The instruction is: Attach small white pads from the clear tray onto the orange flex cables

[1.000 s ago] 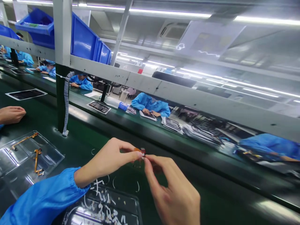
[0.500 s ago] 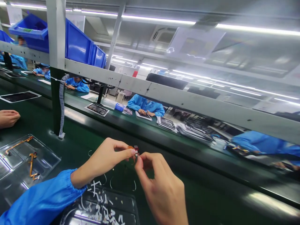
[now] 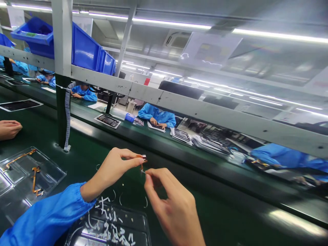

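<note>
The flex cable (image 3: 141, 166) hung in the air over the bench (image 3: 84, 147), pinched between thumb and finger of the left hand (image 3: 111, 172); the right hand (image 3: 170, 198) grasped a pale sliver (image 3: 144, 172) at the cable's lower end, whether still attached was too small to tell; half a second earlier the fingertips had been closer together, and now a gap had opened with a length of cable showing in it; this suggested that the sliver was being drawn off the cable.

One cable was held; two more lay in one clear tray (image 3: 17, 201), the first (image 3: 22, 159) running to its far corner, the second (image 3: 34, 181) nearer its right edge; one second tray (image 3: 147, 223) held white scraps (image 3: 115, 235), too jumbled to count; one co-worker's hand (image 3: 10, 130) rested beyond the clear tray's far edge.
</note>
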A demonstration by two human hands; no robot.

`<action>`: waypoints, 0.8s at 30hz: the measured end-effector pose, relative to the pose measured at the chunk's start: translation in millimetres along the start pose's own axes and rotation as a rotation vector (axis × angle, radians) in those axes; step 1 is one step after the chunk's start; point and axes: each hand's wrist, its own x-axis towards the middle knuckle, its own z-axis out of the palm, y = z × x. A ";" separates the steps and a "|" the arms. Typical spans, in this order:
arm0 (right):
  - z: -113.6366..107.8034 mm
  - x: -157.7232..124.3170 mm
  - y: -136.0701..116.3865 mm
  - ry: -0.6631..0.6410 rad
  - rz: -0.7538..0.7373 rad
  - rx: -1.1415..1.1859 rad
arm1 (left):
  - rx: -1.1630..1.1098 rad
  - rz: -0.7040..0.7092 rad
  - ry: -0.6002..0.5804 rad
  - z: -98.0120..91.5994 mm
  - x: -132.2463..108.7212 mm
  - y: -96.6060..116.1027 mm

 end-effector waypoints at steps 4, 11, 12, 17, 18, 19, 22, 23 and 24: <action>-2.7 2.6 0.3 0.073 -0.061 0.000 | -0.095 -0.055 -0.009 2.9 -1.3 -0.1; 3.1 0.1 2.8 0.115 -0.107 -0.159 | -0.085 -0.077 -0.107 8.8 -6.2 -2.3; 3.9 -0.7 3.4 0.130 -0.116 -0.208 | -0.069 -0.071 -0.109 9.1 -6.7 -2.4; 7.6 -1.3 0.9 0.200 -0.143 -0.420 | -0.006 -0.062 -0.086 10.5 -8.8 -1.4; 8.1 -0.7 -0.5 0.208 -0.147 -0.450 | -0.010 -0.058 -0.078 10.9 -9.1 -0.6; 8.4 0.0 -1.9 0.221 -0.149 -0.481 | -0.021 -0.045 -0.072 11.2 -9.3 0.5; 8.7 1.8 -3.2 0.255 -0.141 -0.580 | -0.045 0.019 -0.050 12.7 -9.4 4.3; 9.0 2.2 -1.8 0.261 -0.144 -0.605 | -0.043 0.034 -0.038 13.1 -9.3 5.3; 9.5 2.4 0.6 0.257 -0.155 -0.619 | -0.034 0.040 -0.026 13.5 -9.0 6.0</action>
